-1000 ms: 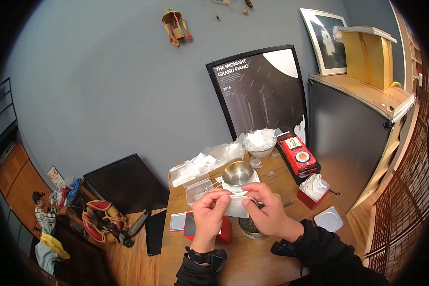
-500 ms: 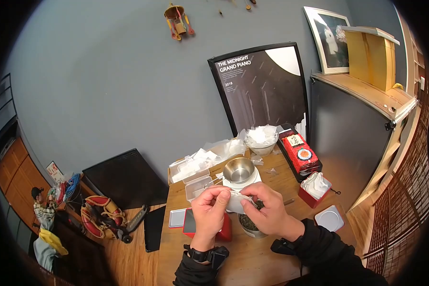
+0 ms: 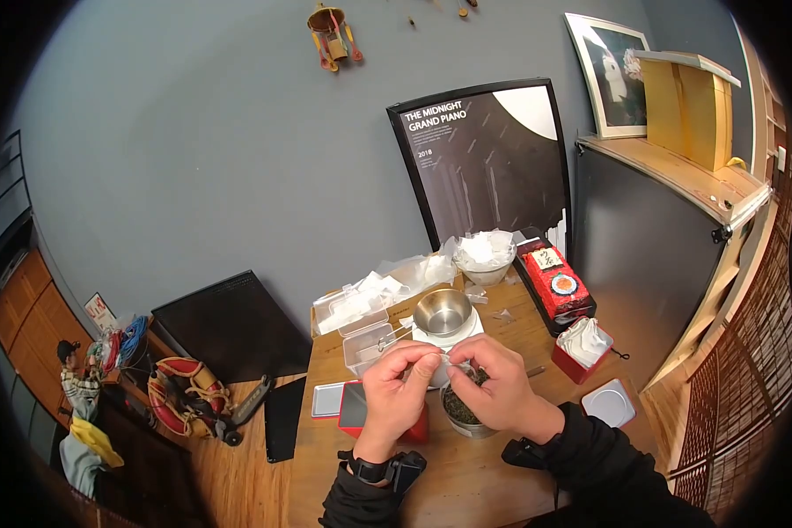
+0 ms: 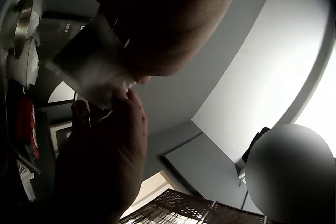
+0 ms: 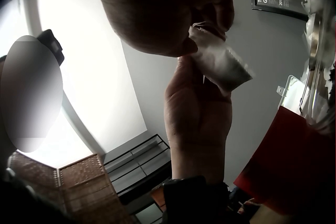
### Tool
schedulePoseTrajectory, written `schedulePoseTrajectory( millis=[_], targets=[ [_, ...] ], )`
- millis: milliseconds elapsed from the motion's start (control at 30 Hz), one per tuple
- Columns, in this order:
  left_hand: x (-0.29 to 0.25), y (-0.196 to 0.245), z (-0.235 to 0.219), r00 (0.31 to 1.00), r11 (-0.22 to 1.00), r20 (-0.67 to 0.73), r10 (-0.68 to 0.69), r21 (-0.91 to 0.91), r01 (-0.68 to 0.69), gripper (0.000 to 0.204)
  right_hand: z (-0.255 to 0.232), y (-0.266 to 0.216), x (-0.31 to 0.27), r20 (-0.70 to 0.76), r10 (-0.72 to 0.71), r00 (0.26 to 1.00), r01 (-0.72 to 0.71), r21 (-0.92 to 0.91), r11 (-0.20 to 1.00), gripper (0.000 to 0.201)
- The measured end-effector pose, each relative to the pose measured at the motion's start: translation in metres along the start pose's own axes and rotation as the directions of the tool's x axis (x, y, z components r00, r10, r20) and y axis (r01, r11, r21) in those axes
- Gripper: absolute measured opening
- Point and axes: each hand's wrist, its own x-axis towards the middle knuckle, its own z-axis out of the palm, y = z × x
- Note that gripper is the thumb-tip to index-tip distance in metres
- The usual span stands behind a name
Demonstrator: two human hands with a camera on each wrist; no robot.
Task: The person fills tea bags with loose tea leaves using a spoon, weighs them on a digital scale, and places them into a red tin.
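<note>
A small white translucent bag (image 5: pixel 223 61) is pinched at its top edge between both hands, and it hangs in the left wrist view (image 4: pixel 92 64) too. In the head view the left hand (image 3: pixel 398 387) grips one side with thumb and fingers, the right hand (image 3: pixel 493 383) the other. The fingertips nearly meet. Under the right hand stands a round container of dark dried leaves (image 3: pixel 466 414). Just beyond the hands a steel bowl (image 3: pixel 443 314) rests on a white scale (image 3: pixel 468 334). A red tin (image 3: pixel 350 419) is beside the left hand.
On the wooden table (image 3: pixel 466 484) are a clear plastic box (image 3: pixel 357 354), a bowl of white bags (image 3: pixel 484 260), a red package (image 3: pixel 556 280), a red tin holding white material (image 3: pixel 583 348), a square lid (image 3: pixel 608 403) and another lid (image 3: pixel 327 400).
The fingertips have drawn closer along the bag's top edge, and less of the bag shows between the hands. The head view has shifted slightly.
</note>
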Motion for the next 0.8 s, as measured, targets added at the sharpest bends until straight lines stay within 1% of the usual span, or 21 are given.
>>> schedulePoseTrajectory(
  millis=[33, 100, 367, 533, 667, 733, 767, 800],
  targets=[
    [0.000, 0.001, 0.000, 1.000, 1.000, 0.000, -0.001, 0.000, 0.001, 0.010, 0.000, 0.001, 0.000, -0.007, -0.016, 1.000, 0.016, -0.003, 1.000, 0.015],
    [0.000, 0.003, 0.000, 0.999, 0.999, 0.022, -0.044, -0.008, 0.044, 0.010, 0.000, 0.000, 0.000, -0.002, -0.014, 1.000, 0.014, -0.013, 1.000, 0.015],
    [0.001, 0.000, 0.000, 0.999, 0.999, 0.024, -0.036, 0.021, 0.036, 0.009, 0.001, 0.004, 0.000, -0.013, 0.000, 1.000, 0.000, -0.032, 0.999, 0.014],
    [0.001, -0.001, 0.000, 0.998, 0.999, 0.041, -0.040, 0.017, 0.039, 0.009, 0.001, 0.003, -0.001, -0.005, 0.041, 0.999, -0.041, -0.040, 0.998, 0.013],
    [0.001, -0.003, 0.000, 0.998, 0.999, 0.038, -0.042, 0.014, 0.041, 0.010, 0.001, 0.006, -0.001, 0.001, 0.024, 1.000, -0.024, -0.045, 0.999, 0.013],
    [0.000, -0.006, -0.001, 0.998, 0.999, 0.036, -0.043, 0.012, 0.043, 0.012, -0.001, 0.004, -0.001, 0.015, 0.070, 0.997, -0.070, -0.013, 0.997, 0.012],
    [-0.001, -0.007, -0.001, 0.996, 0.996, 0.040, -0.081, -0.031, 0.082, 0.013, -0.001, 0.003, 0.000, 0.017, 0.070, 0.997, -0.070, -0.012, 0.997, 0.012],
    [-0.002, -0.008, -0.001, 0.992, 0.990, 0.046, -0.118, -0.073, 0.121, 0.013, -0.002, 0.001, 0.000, 0.022, 0.116, 0.993, -0.117, 0.041, 0.992, 0.011]
  ],
)
